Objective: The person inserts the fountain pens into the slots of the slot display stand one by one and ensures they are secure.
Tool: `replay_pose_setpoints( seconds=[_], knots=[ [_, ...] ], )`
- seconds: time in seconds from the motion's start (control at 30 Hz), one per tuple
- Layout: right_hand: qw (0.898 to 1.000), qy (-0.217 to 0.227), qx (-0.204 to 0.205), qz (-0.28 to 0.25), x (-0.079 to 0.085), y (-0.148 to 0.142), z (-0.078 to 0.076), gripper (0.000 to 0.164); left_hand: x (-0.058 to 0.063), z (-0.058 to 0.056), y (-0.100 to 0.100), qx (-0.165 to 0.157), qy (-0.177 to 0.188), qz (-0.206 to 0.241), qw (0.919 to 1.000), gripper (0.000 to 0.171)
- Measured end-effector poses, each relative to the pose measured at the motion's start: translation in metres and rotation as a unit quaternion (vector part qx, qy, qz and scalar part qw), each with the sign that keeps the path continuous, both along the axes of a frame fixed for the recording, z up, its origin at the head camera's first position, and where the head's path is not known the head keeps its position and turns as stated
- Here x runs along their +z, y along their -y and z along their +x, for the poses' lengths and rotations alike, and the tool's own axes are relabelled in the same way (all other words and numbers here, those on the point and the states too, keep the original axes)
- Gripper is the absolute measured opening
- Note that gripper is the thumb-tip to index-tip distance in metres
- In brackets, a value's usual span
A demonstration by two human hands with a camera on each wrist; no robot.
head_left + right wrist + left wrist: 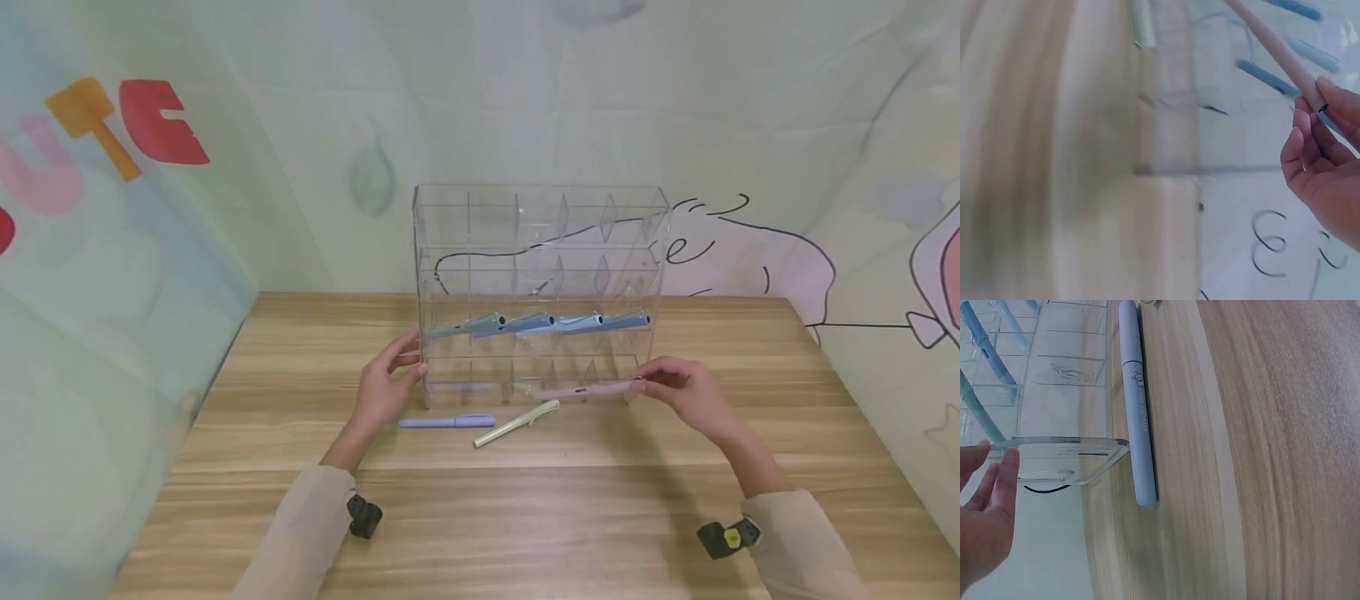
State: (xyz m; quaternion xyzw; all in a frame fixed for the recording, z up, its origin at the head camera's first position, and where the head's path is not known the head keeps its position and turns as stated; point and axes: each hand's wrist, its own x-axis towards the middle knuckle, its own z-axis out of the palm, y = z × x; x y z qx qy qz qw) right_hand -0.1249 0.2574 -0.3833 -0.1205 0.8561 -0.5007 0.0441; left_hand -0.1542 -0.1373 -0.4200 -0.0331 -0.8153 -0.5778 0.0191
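A clear acrylic rack (417, 275) with rows of compartments stands on the table. My left hand (382, 390) holds its left side panel, thumb in front and fingers behind; the left wrist view shows the fingertips at the panel's edge. Between thumb and fingers, my right hand (1329, 162) pinches one end of a pink pen (1282, 56). In the head view that pen slants across the rack's lowest row at the right. Several blue and greenish pens (577, 324) lie tilted in the row above. In front of the rack lie a lavender pen (447, 422) and a cream pen (516, 424).
The rack stands on a wood-grain table (487, 517) near its back edge. A printed cloth backdrop (315, 167) hangs behind and at both sides. Each wrist carries a small black camera (364, 516).
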Motion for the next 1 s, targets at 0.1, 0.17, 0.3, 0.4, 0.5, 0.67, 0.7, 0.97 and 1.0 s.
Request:
replay_pose_setpoints(
  seconds=[0.1, 0.17, 0.3, 0.4, 0.5, 0.67, 0.7, 0.97, 1.0],
  knots=[
    [1.000, -0.017, -0.025, 0.008, 0.012, -0.011, 0.001, 0.016, 0.000, 0.000, 0.000, 0.001, 0.000, -0.002, 1.0000, 0.051],
    [0.999, -0.028, -0.038, 0.010, 0.018, -0.018, 0.002, 0.016, -0.001, 0.000, 0.001, 0.002, 0.002, -0.003, 1.0000, 0.051],
    [0.997, -0.054, -0.058, 0.006, 0.026, -0.031, 0.003, 0.017, -0.001, -0.001, 0.001, 0.001, 0.003, -0.007, 1.0000, 0.050],
    [0.995, -0.064, -0.072, 0.007, 0.030, -0.040, 0.003, 0.018, -0.001, -0.001, 0.001, 0.000, 0.001, -0.006, 1.0000, 0.050],
    [0.993, -0.065, -0.092, 0.017, 0.035, -0.048, 0.004, 0.018, -0.001, 0.000, 0.001, -0.001, -0.004, -0.004, 1.0000, 0.050],
    [0.986, -0.066, -0.148, 0.047, 0.047, -0.057, 0.007, 0.021, -0.001, 0.000, 0.001, -0.002, -0.004, -0.006, 1.0000, 0.050],
    [0.984, -0.065, -0.158, 0.054, 0.049, -0.058, 0.007, 0.022, -0.001, -0.001, 0.001, -0.002, -0.003, -0.007, 1.0000, 0.050],
    [0.975, -0.045, -0.209, 0.056, 0.061, -0.068, 0.009, 0.030, -0.002, -0.001, 0.001, -0.003, -0.002, -0.005, 1.0000, 0.051],
    [0.974, -0.048, -0.214, 0.052, 0.062, -0.068, 0.009, 0.030, -0.002, -0.001, 0.001, -0.004, -0.003, -0.005, 1.0000, 0.051]
  ],
)
